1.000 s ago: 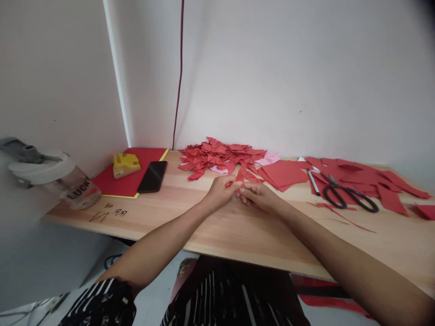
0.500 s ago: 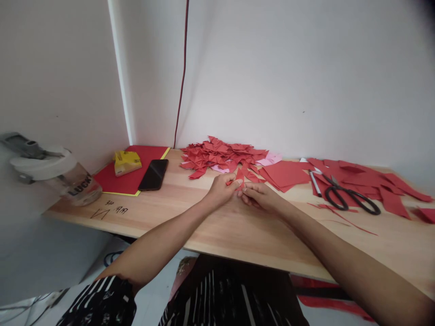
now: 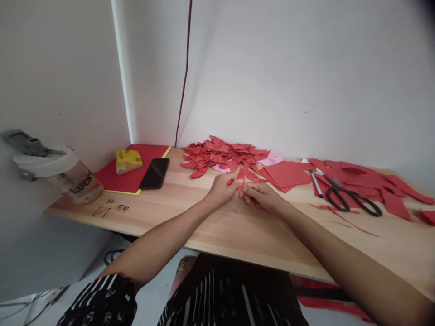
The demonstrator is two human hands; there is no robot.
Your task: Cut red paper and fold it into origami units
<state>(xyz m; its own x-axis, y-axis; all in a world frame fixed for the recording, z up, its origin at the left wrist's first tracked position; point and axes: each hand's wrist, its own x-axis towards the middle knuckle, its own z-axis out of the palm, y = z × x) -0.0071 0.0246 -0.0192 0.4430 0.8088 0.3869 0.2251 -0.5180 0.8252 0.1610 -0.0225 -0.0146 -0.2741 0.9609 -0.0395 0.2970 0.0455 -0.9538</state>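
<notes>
Between my two hands, above the middle of the desk, is a small folded piece of red paper (image 3: 241, 174) with a pointed tip facing away from me. My left hand (image 3: 222, 189) is closed, pinching the paper between thumb and fingers. From the other side, the curled fingers of my right hand (image 3: 257, 194) grip its lower edge. Just beyond them lies a heap of folded red paper pieces (image 3: 224, 153), with some pink paper (image 3: 272, 158) among it. Flat red sheets (image 3: 285, 174) are stacked to the right of the heap.
Black-handled scissors (image 3: 353, 201) and a white marker (image 3: 316, 184) lie on the right, beside red paper scraps (image 3: 370, 181). To the left are a phone (image 3: 154, 174), a yellow packet (image 3: 128, 161) on red card (image 3: 115, 181), and a clear bottle (image 3: 73, 179) near the desk's edge.
Both hands stay almost in place on the folded red paper, with a slight shift of the fingers. The whole view has moved very slightly.
</notes>
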